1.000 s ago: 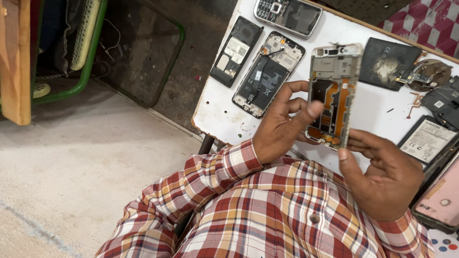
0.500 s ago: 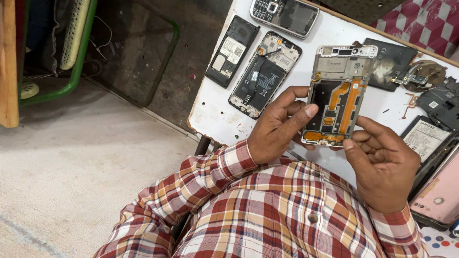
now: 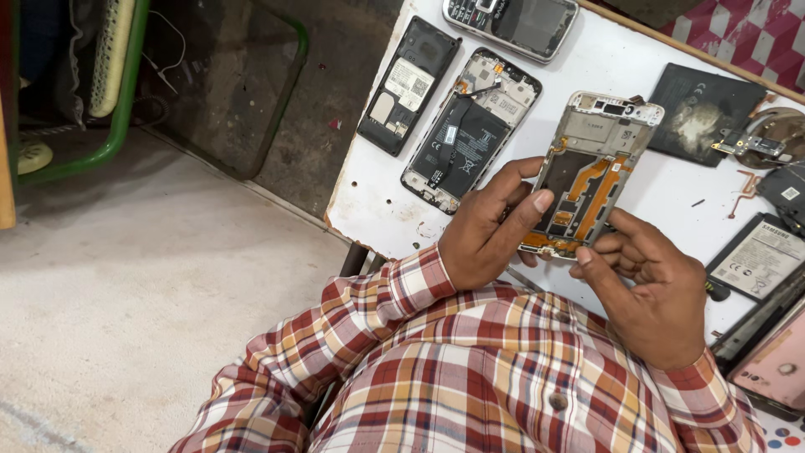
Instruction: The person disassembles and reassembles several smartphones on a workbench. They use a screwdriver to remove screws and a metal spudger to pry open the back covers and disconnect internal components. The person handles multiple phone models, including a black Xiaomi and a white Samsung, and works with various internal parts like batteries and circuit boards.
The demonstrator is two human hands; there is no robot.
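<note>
An opened phone frame (image 3: 594, 164) with orange flex cables and a bare metal top is held over the white table (image 3: 369, 214). My left hand (image 3: 485, 233) grips its lower left edge, thumb across the inside. My right hand (image 3: 650, 287) pinches its lower right corner with curled fingers. Both wrists wear red checked sleeves.
On the table lie an opened phone with black battery (image 3: 466, 130), a black back cover (image 3: 409, 84), a keypad phone (image 3: 511, 15), a black battery (image 3: 700, 104), small circuit parts (image 3: 759, 143) and more phone pieces at the right edge (image 3: 759, 258). A green metal frame (image 3: 126, 84) stands on the floor to the left.
The phone frame has tilted a little and shifted in my hands. My right hand has moved from under it up to its lower right corner.
</note>
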